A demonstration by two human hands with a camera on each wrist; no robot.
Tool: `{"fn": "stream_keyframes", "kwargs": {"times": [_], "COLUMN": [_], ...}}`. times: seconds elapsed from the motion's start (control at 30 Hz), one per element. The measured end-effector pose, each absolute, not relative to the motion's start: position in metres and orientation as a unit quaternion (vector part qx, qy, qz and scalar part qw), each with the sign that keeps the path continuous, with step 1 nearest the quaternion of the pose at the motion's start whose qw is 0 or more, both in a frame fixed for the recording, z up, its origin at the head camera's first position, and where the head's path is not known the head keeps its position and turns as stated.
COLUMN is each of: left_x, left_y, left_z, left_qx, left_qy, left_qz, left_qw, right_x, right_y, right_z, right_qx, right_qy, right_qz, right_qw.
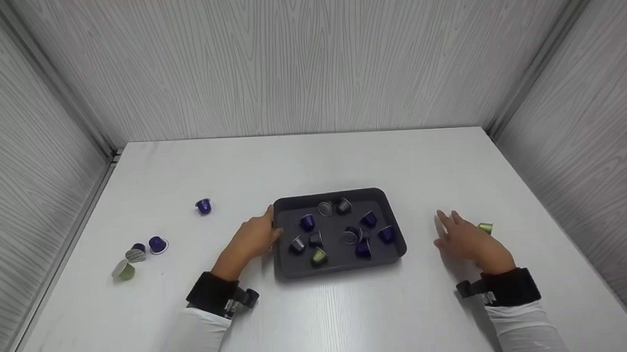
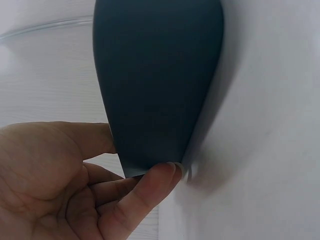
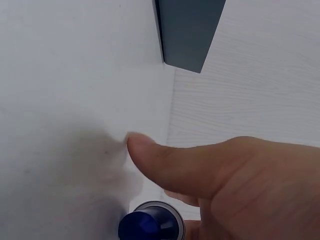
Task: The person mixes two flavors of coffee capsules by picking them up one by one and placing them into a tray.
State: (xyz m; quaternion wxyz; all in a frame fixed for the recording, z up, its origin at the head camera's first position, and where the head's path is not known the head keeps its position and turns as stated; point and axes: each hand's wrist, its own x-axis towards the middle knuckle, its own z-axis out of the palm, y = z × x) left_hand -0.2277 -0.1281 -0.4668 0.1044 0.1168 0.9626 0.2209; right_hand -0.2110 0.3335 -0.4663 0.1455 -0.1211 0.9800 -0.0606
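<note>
A dark grey tray (image 1: 338, 262) lies on the white table, holding several coffee capsules in purple, grey and green. My left hand (image 1: 252, 237) grips its left edge; in the left wrist view, thumb and fingers pinch the tray wall (image 2: 157, 90). My right hand (image 1: 467, 240) is low over the table to the right of the tray, fingers fairly straight, thumb apart. A green capsule (image 1: 486, 227) shows just beyond its outer side. Below the thumb in the right wrist view is a blue capsule (image 3: 152, 222), close to the fingers; the head view hides it.
Loose capsules lie on the left of the table (image 1: 186, 165): a purple capsule (image 1: 203, 206) farther back, another purple capsule (image 1: 158, 244), a silver-lidded capsule (image 1: 135, 254) and a green capsule (image 1: 123, 270). Wood-patterned panels (image 1: 298, 60) stand behind and at both sides.
</note>
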Motion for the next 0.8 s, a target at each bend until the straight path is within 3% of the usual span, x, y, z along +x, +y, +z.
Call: {"fn": "stream_keyframes", "kwargs": {"times": [0.23, 0.57, 0.8], "left_x": [-0.2274, -0.2265, -0.2279], "left_y": [-0.1283, -0.1281, -0.1285], "left_z": [-0.468, -0.4684, -0.4679], "left_qx": [0.119, 0.11, 0.111], "left_qy": [0.962, 0.962, 0.963], "left_qz": [0.222, 0.226, 0.223], "left_qw": [0.102, 0.103, 0.103], "right_x": [-0.21, -0.2109, -0.2131], "right_y": [0.3358, 0.3329, 0.332], "right_z": [-0.4641, -0.4613, -0.4589], "right_qx": [-0.076, -0.11, -0.098], "right_qy": [0.977, 0.987, 0.989], "right_qz": [-0.106, -0.062, -0.077], "right_qw": [0.17, 0.099, 0.084]}}
